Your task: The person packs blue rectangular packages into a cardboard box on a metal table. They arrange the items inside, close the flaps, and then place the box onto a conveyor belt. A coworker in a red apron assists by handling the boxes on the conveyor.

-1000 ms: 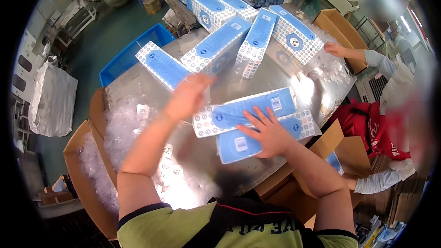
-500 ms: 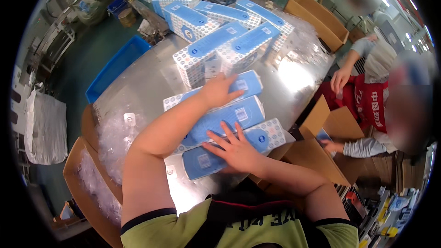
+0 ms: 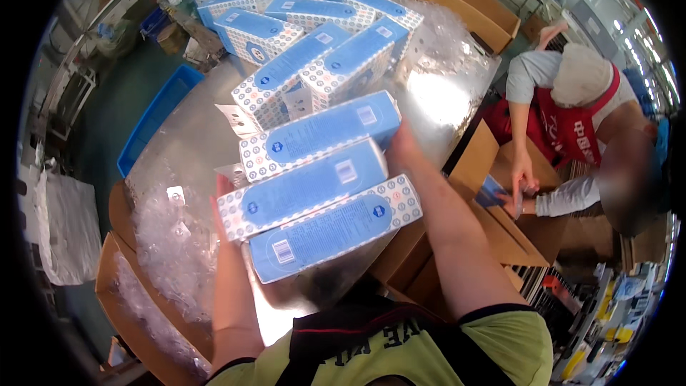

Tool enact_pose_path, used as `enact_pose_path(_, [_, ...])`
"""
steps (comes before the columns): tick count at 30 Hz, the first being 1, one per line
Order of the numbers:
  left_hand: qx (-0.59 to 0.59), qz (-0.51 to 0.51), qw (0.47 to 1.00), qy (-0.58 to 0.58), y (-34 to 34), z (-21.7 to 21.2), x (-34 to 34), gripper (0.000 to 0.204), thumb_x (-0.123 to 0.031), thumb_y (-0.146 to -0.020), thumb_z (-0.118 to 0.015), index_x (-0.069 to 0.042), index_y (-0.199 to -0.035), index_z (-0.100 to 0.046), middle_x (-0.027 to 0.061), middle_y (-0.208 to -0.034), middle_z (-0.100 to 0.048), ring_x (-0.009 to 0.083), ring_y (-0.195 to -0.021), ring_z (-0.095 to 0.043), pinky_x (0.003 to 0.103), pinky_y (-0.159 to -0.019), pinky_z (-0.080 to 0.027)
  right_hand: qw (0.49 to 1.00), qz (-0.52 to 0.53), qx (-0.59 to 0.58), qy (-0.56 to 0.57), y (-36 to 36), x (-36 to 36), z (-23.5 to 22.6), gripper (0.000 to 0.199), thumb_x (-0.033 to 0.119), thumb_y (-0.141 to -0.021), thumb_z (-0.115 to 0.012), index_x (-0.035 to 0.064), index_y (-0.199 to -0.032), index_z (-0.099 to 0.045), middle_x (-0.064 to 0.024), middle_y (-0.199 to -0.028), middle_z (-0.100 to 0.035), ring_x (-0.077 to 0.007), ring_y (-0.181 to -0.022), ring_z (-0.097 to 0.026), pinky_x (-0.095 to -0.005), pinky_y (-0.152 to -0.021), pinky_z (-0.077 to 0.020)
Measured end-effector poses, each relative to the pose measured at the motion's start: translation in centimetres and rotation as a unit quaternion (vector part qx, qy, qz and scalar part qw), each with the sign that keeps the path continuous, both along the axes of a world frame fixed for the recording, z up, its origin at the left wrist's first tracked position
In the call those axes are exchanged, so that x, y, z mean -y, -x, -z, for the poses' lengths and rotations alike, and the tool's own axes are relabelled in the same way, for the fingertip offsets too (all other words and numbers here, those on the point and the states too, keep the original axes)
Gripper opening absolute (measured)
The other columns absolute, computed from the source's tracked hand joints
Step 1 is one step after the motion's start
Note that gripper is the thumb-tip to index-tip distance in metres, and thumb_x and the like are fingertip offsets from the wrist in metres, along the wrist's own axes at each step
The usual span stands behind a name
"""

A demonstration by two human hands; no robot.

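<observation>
Head view: left hand [image 3: 223, 187] and right hand [image 3: 402, 147], fingers mostly hidden, are holding three blue-and-white boxes [image 3: 304, 184] between them over the metal table [image 3: 182, 143], whether lifted or resting being hard to tell, and are no longer lying spread across their tops as before.

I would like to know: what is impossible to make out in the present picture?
All in the head view:
Left hand: partly hidden by the middle front box.
Right hand: fingertips hidden by the far front box.
Both boxes' undersides: hidden by their upper faces.
Yellow-green shirt: cut by the lower edge.
</observation>
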State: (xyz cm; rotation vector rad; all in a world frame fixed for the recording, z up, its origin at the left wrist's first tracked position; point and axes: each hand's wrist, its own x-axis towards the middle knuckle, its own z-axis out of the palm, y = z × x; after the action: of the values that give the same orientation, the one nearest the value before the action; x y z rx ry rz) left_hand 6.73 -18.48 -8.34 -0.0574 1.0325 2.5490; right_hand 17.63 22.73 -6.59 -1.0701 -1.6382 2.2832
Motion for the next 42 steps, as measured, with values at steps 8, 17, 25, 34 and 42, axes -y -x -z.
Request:
enact_pose_path(8, [0.018,0.096,0.994,-0.04,-0.8,-12.3,-8.4,0.063,-0.051,-0.104,-0.027,-0.006,-0.147,-0.034,0.0136,-0.146,-0.042,0.0236,-0.134,-0.043,0.038,-0.111,-0.038,0.989,0.024,-0.092,-0.111,-10.9,2.2,-8.9,0.073,0.05,-0.09,-0.054,0.0076,-0.147,-0.038,-0.0132,-0.144,-0.042,-0.0295,-0.131,-0.039,-0.0444,-0.109,-0.0323])
enact_pose_path(17, [-0.194,0.409,0.89,0.06,-25.7,-7.5,-22.5,0.044,-0.035,-0.104,-0.043,0.003,-0.114,-0.062,0.0172,-0.099,-0.068,0.0236,-0.092,-0.065,0.036,-0.077,-0.051,0.897,0.268,-0.083,-0.341,-45.7,8.9,-24.4,0.067,0.054,-0.098,-0.041,0.0068,-0.146,-0.04,-0.0107,-0.139,-0.048,-0.0233,-0.127,-0.044,-0.0383,-0.106,-0.0367])
enact_pose_path(25, [-0.321,0.36,0.807,0.342,-23.3,1.9,-19.8,0.043,-0.038,-0.099,-0.05,0.002,-0.105,-0.066,0.0124,-0.086,-0.069,0.023,-0.084,-0.066,0.036,-0.079,-0.05,0.923,0.298,0.223,-0.098,-54.2,2.1,0.9,0.066,0.055,-0.102,-0.034,0.0054,-0.145,-0.041,-0.012,-0.138,-0.049,-0.019,-0.126,-0.046,-0.037,-0.108,-0.0355])
enact_pose_path(34, [-0.765,0.421,0.368,0.321,-29.1,2.3,-21.4,0.121,-0.073,-0.058,-0.072,-0.01,-0.152,-0.029,0.0248,-0.158,-0.017,0.0477,-0.146,-0.006,0.059,-0.117,-0.005,0.702,-0.33,0.319,-0.545,-46.0,8.7,1.5,0.135,0.081,-0.059,-0.067,0.0023,-0.154,-0.014,-0.0245,-0.161,-0.003,-0.0457,-0.148,0.0,-0.0626,-0.114,-0.0049])
enact_pose_path(42, [-0.719,0.472,0.268,0.434,-32.9,9.7,-22.7,0.106,-0.061,-0.066,-0.076,-0.01,-0.149,-0.036,0.0206,-0.156,-0.026,0.0393,-0.145,-0.022,0.052,-0.115,-0.024,0.652,-0.405,0.401,-0.499,-45.3,7.7,9.0,0.135,0.068,-0.063,-0.075,0.0047,-0.155,0.0,-0.0207,-0.162,0.006,-0.041,-0.149,0.005,-0.0559,-0.118,-0.006])
